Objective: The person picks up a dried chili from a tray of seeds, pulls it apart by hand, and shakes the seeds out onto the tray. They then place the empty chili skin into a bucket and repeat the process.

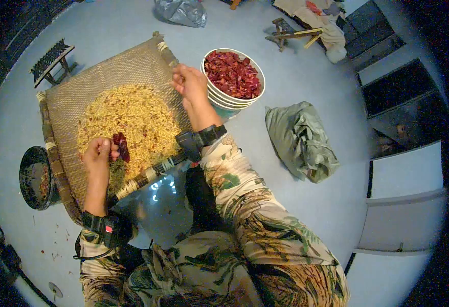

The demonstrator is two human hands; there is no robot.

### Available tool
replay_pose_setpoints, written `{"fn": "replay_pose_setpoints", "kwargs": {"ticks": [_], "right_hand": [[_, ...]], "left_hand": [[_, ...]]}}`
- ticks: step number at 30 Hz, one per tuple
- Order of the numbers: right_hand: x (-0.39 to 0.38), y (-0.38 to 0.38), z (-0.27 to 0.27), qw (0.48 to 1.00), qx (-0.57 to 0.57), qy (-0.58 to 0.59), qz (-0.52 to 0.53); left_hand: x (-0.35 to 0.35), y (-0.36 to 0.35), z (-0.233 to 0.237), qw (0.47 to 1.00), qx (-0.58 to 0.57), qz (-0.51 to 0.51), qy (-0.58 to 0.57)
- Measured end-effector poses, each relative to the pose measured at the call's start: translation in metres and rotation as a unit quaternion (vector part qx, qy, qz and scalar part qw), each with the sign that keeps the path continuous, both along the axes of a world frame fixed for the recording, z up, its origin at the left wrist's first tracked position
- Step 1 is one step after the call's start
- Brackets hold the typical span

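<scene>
Woven tray: bearing spread yellow seeds. Left hand: pinching one dark red pod above tray's near side. Right hand: hovering at tray's right edge; grasp not discernible. Bucket: standing just right of tray, red pieces nearly reaching brim; one pod remaining outside. Pole rim: edging tray. Floor: giving room rightward.

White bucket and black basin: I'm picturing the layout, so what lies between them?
In the head view, the woven tray lies there, bearing yellow bits, plus the left hand with a dark red pod, and the right hand.
</scene>
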State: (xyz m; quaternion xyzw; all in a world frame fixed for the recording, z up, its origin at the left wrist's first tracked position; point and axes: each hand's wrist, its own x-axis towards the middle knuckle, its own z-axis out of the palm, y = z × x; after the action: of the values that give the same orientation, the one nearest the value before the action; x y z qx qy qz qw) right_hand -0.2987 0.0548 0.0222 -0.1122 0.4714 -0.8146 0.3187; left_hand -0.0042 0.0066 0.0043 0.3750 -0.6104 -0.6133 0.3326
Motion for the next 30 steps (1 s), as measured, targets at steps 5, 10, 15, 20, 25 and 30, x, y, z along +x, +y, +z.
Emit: {"fn": "replay_pose_setpoints", "kwargs": {"ticks": [5, 10, 15, 20, 25, 30], "right_hand": [[0.041, -0.008, 0.007, 0.979, 0.102, 0.091, 0.152], [0.067, -0.022, -0.024, 0.885, 0.182, 0.324, 0.279], [0.092, -0.016, -0.038, 0.710, 0.268, 0.581, 0.293], [0.107, -0.013, -0.023, 0.552, 0.382, 0.665, 0.326], [0.101, -0.013, -0.034, 0.551, 0.386, 0.663, 0.328], [0.098, -0.019, -0.054, 0.572, 0.380, 0.638, 0.348]], "left_hand": [[0.002, 0.004, 0.014, 0.967, -0.188, 0.002, -0.171], [0.011, -0.006, -0.008, 0.910, -0.288, 0.018, -0.298], [0.016, -0.005, -0.012, 0.870, -0.291, -0.034, -0.397], [0.008, -0.007, -0.024, 0.875, -0.208, -0.066, -0.433], [0.007, -0.015, -0.058, 0.889, -0.220, -0.085, -0.392], [0.007, -0.018, -0.077, 0.889, -0.262, -0.146, -0.345]]}}
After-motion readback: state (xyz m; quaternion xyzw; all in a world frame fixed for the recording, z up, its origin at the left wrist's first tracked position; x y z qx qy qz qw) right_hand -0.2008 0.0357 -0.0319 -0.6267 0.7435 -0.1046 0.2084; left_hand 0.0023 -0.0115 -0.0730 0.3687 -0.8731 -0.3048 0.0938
